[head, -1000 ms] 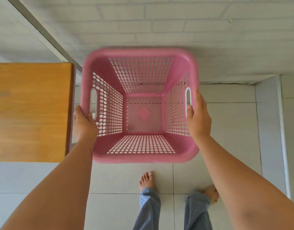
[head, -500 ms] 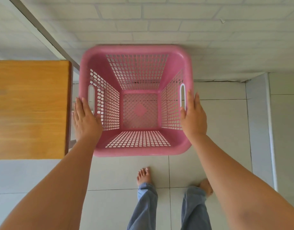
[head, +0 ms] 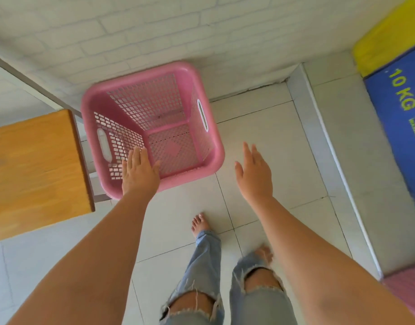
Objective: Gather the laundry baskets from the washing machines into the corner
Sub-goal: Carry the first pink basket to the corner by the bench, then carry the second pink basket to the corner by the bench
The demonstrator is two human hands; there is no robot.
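head view: pink laundry basket (head: 152,127) is seen set on the tiled floor (head: 267,146), close against the white brick wall (head: 155,31) and just beside the wooden table (head: 35,170), tucked where it is out of the walkway. left hand (head: 140,172) is held flat and open over the near rim, nothing gripped; whether it touches the rim cannot be told. right hand (head: 254,171) is spread open, apart from the basket, empty. blue machine panel (head: 399,127) marked 10 kg is seen at right. the basket is judged placed.
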